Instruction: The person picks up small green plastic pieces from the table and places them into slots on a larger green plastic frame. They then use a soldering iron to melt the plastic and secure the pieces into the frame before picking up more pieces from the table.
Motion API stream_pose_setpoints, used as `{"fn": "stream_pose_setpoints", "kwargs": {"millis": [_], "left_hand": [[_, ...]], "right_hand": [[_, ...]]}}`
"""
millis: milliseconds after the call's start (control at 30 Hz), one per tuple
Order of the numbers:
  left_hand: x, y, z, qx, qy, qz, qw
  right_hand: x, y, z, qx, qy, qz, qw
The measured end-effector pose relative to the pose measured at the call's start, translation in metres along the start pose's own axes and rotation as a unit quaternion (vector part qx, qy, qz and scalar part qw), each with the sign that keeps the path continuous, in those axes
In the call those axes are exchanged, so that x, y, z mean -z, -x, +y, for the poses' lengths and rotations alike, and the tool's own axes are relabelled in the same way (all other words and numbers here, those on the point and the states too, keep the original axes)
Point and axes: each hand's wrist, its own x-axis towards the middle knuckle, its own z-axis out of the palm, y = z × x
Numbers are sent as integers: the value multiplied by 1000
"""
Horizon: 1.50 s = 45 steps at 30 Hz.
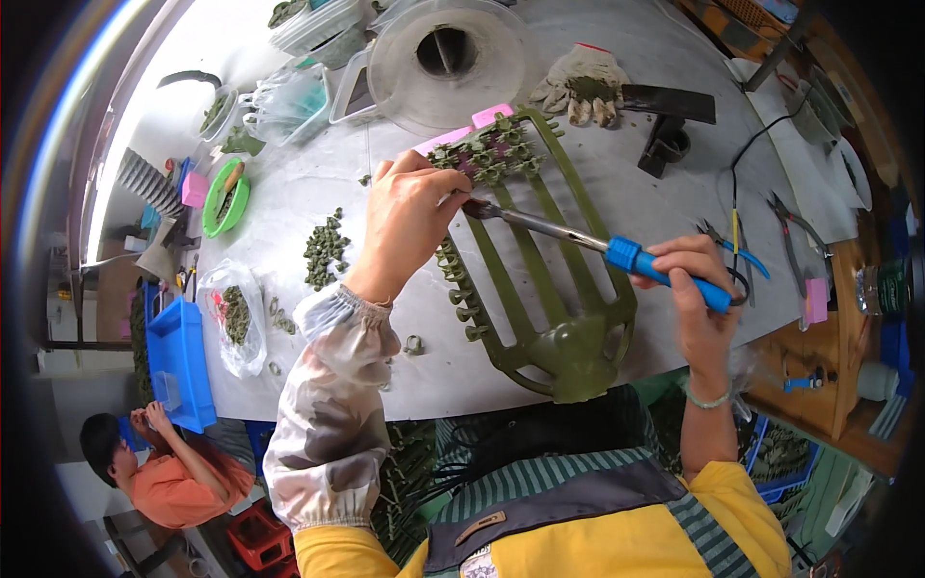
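Observation:
My right hand is wrapped round the blue handle of a soldering iron, whose metal shaft points left. Its dark, flattened tip meets the fingertips of my left hand. Those fingers are pinched together, and whatever they hold is hidden. Both hands are over an olive-green frame with long parallel bars and a rounded near end, resting on the table. Small green ring-like pieces crowd its far end, and more line its left bar. Pink blocks lie at that far end.
Loose green pieces and a plastic bag of them lie left, near a green bowl. A round clear lid, a soiled glove and a black stand are beyond. Pliers lie right. Someone in orange sits left.

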Motion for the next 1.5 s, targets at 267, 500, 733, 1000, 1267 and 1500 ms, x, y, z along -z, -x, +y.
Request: {"fn": "stream_pose_setpoints", "kwargs": {"millis": [267,500,733,1000,1267,1500], "left_hand": [[17,13,-3,-12,86,66,994],[91,214,-128,340,-153,-36,927],[74,279,-143,428,-84,-25,900],[69,271,-199,325,-151,25,933],[77,264,-200,439,-111,-56,890],[70,153,-62,369,325,141,859]], "right_hand": [[29,20,-15,-21,45,30,998],[30,26,-20,-27,58,28,998],[27,30,-26,-35,76,45,995],[26,37,-39,-31,83,44,995],[13,32,-50,-8,73,25,997],[13,31,-46,9,70,31,997]]}}
